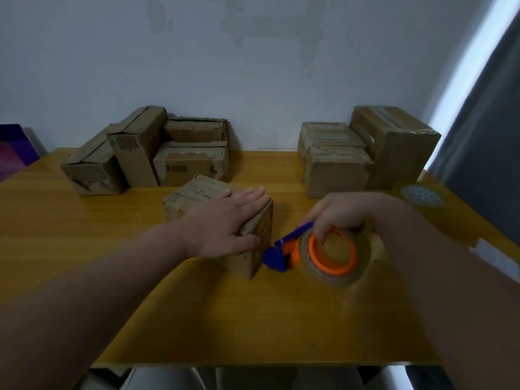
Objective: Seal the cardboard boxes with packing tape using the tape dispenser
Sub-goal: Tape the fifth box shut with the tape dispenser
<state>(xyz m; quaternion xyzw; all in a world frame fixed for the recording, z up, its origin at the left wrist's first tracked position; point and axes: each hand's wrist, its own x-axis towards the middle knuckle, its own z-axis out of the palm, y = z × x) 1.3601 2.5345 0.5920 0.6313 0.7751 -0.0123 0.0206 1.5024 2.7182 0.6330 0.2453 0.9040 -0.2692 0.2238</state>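
Note:
A small cardboard box (197, 197) lies in the middle of the yellow wooden table (253, 319). My left hand (225, 220) presses flat on its top with fingers straight and thumb down the near side. My right hand (340, 213) grips the tape dispenser (309, 253), fingers curled through the orange core of its tape roll. The dispenser's blue head touches the box's lower right side near the table.
Several cardboard boxes (140, 153) are piled at the back left and more boxes (363, 153) at the back right against the wall. A spare tape roll (420, 195) lies at the right edge. A grey curtain (486, 136) hangs on the right.

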